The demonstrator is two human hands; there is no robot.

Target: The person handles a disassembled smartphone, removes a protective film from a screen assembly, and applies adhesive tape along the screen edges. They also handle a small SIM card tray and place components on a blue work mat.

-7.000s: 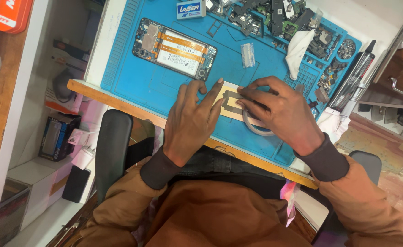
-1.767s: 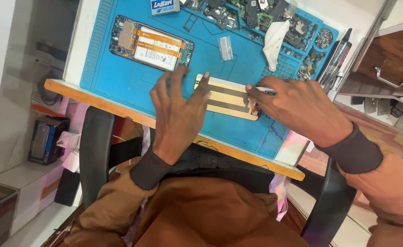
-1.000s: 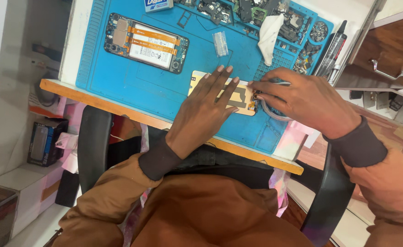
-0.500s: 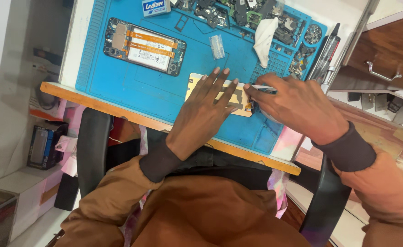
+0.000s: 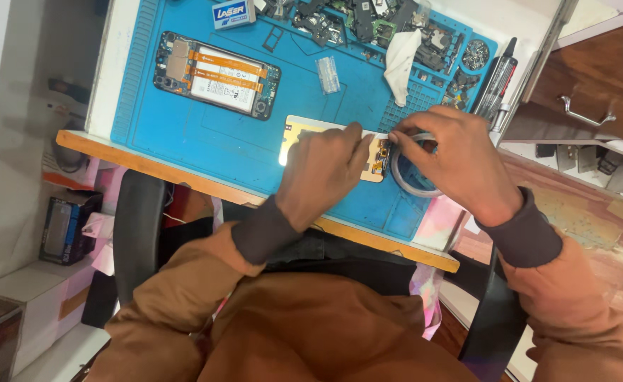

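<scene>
Head view. The left hand [image 5: 323,170] lies flat, fingers together, pressing a pale rectangular phone panel [image 5: 299,131] onto the blue repair mat [image 5: 184,127]; it pins the panel rather than gripping it. The right hand [image 5: 453,159] has thumb and fingertips pinched at the panel's right end, above a roll of clear tape [image 5: 414,185]; what the pinch holds is too small to tell, possibly a tape end or a fine tool. The panel sits near the mat's front edge, just left of the roll, largely covered by the left hand. Its long axis runs left to right across the mat, dipping slightly toward the right; the exposed orange-and-dark connector area [image 5: 380,152] marks the right end.

Judged progress: the opened phone body [image 5: 216,74], with its flex strips bare, lies well apart at the mat's upper left, so the two parts are not yet joined. Work on the panel's right end appears to be in hand; refitting remains.
</scene>
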